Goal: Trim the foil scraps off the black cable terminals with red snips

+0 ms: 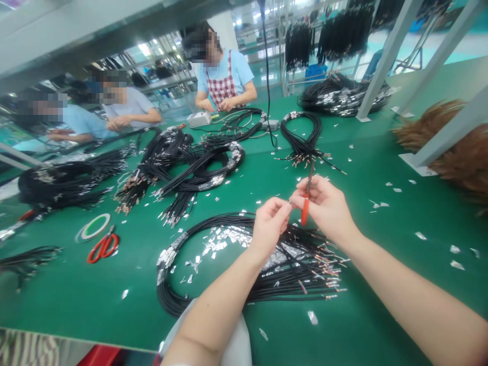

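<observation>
My left hand [270, 219] is closed in a pinch on the end of a black cable, just left of my right hand. Closed around red-handled scissors [305, 209], my right hand [324, 206] holds them with the dark blades pointing up and away; its thumb and fingertip meet at the same cable end. Below both hands lies a looped bundle of black cables [171, 292], its stripped ends fanned out to the right. Silver foil scraps [219, 241] are scattered inside the loop. The cable's tip between my fingers is too small to make out.
More black cable bundles [206, 175] lie at the left and back of the green table [125, 315]. Another pair of red scissors [103, 246] rests beside a tape roll [95, 226]. Metal posts [450, 129] stand at right, near a brown bristly heap [430, 127]. Several co-workers sit opposite.
</observation>
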